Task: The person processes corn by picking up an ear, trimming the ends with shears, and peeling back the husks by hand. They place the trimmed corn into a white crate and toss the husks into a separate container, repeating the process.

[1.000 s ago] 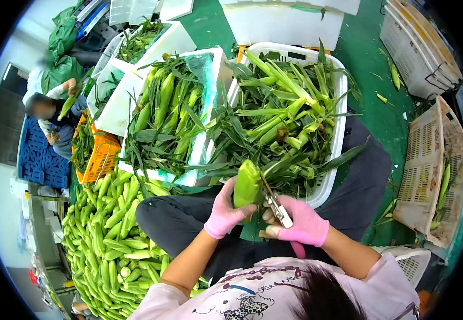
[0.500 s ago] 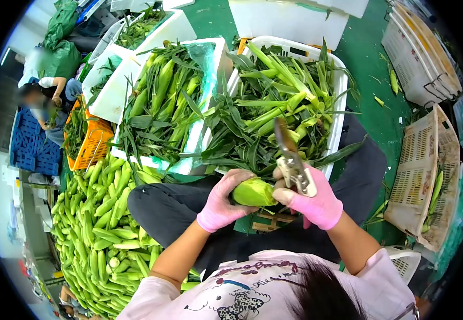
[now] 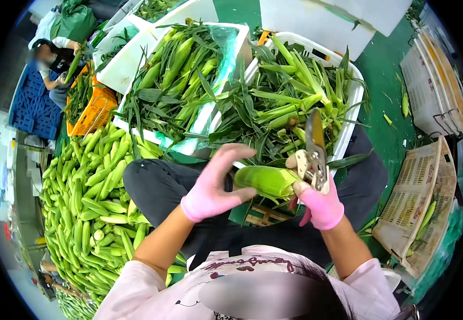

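My left hand (image 3: 210, 186), in a pink glove with pale fingertips, is open with thumb and fingers spread around the left end of a green ear of corn (image 3: 266, 181). The ear lies sideways above my lap, its trimmed end toward my right. In my right hand (image 3: 325, 205), gloved the same way, are pruning shears (image 3: 315, 141) with a broad blade pointing up and away. The right thumb presses against the cut end of the ear. Just beyond both hands stands a white basket (image 3: 355, 96) heaped with husk leaves and stalks.
A foam box (image 3: 231, 58) of unhusked corn stands beside the basket. Left of my knee lies a big pile of green ears (image 3: 93, 208). Dirty plastic crates (image 3: 410, 197) line the right side. Another person (image 3: 55, 64) works by an orange crate (image 3: 95, 109) at the far left.
My left hand has loosened from the ear and spread its fingers. The ear and the shears have shifted right, and the blade points more upright. The other person has raised an ear of corn.
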The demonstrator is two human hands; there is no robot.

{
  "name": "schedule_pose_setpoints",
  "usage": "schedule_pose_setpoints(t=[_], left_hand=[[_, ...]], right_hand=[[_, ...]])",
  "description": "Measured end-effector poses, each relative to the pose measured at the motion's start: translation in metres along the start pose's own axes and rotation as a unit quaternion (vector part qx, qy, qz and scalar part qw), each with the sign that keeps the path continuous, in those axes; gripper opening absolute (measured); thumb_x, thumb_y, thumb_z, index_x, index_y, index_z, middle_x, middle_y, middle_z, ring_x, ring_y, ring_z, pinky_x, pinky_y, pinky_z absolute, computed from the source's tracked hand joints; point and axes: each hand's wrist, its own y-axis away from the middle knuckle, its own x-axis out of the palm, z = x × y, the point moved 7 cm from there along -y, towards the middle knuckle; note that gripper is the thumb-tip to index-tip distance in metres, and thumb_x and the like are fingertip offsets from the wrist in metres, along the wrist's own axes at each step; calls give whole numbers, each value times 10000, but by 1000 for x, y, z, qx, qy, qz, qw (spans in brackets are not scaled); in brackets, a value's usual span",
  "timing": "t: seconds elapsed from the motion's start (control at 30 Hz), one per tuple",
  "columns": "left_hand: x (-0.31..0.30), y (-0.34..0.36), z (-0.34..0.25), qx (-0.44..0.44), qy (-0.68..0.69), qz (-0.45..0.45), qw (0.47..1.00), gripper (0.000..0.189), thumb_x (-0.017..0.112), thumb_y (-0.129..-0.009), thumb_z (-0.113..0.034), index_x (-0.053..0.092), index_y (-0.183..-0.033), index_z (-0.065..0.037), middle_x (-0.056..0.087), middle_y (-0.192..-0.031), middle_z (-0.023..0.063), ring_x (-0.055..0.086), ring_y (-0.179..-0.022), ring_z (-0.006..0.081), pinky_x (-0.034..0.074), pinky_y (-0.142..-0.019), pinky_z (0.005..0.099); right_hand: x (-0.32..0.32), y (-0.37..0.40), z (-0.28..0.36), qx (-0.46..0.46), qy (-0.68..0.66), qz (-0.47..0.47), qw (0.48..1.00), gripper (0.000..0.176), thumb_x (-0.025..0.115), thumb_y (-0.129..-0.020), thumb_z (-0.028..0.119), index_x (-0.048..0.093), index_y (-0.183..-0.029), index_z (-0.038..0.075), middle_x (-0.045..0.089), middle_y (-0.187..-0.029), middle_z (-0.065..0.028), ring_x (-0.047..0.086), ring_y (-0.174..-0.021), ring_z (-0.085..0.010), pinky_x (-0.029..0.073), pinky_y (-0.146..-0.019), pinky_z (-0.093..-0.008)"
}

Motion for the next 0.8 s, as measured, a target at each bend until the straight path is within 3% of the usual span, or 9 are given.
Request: schedule_pose_setpoints(t=[0.1,0.2,0.33,0.43,0.5,0.6,0.73,0.77,0.8], left_hand=[[3,5,-39,-54,-123,0,991,269,795,-758,-194,566,-804,-62,554,-714,88,589,-672,298,484,-619,392],[19,9,-47,-117,-264,7,957,220,759,-811,-202,592,-828,-60,572,-739,101,582,-669,319,468,-587,391],[23,18,-48,-13,-282,14,959,146,712,-856,-145,602,-863,-50,582,-737,118,584,-687,359,481,-596,413],[25,40,3,-178,149,2,973,239,637,-981,-241,629,-1044,-11,652,-870,84,639,-775,207,509,-716,306],[36,54,5,-230,418,-86,875,374,560,-1037,-306,572,-1144,53,634,-986,45,598,-910,122,497,-840,286],[42,70,12,-180,517,-120,828,462,644,-980,-365,575,-1198,37,668,-1127,109,646,-999,179,507,-892,316],[43,89,17,-234,497,-62,833,533,655,-963,-386,558,-1294,20,642,-1243,131,629,-1135,229,475,-1008,350],[41,93,11,-272,451,-77,847,561,623,-972,-436,557,-1312,6,636,-1272,122,624,-1159,234,467,-1027,355],[55,98,20,-332,584,-39,740,623,571,-974,-522,550,-1349,-25,622,-1321,109,610,-1199,236,462,-1046,370]], right_hand=[[14,7,-7,-57,25,-69,996,390,653,-848,121,545,-1210,27,598,-929,-13,541,-768,-89,480,-707,-255],[30,8,3,-190,210,-96,954,380,651,-814,79,565,-1183,52,595,-949,-22,556,-809,-123,485,-760,-271],[24,7,-3,-154,178,-57,970,380,643,-804,91,560,-1171,32,597,-963,-50,560,-758,-144,495,-711,-291],[11,8,-9,-23,-113,-51,992,465,615,-829,131,510,-1266,13,605,-999,-94,612,-812,-186,538,-559,-291],[9,9,-15,-26,-275,-38,960,543,653,-823,139,469,-1316,8,607,-1049,-119,654,-881,-248,581,-632,-332],[10,12,-10,-115,-309,-46,943,517,623,-855,142,455,-1314,-26,589,-921,-72,581,-705,-146,523,-737,-286],[9,13,-9,-186,-254,25,949,636,692,-796,173,422,-1354,29,610,-1039,-107,662,-899,-240,572,-860,-386],[7,18,-15,-166,-219,-28,961,550,771,-764,214,458,-1185,50,583,-970,-85,628,-841,-226,561,-766,-368],[9,24,-17,-141,-183,-79,970,491,850,-732,255,494,-1016,70,556,-901,-63,595,-783,-212,549,-672,-351]])
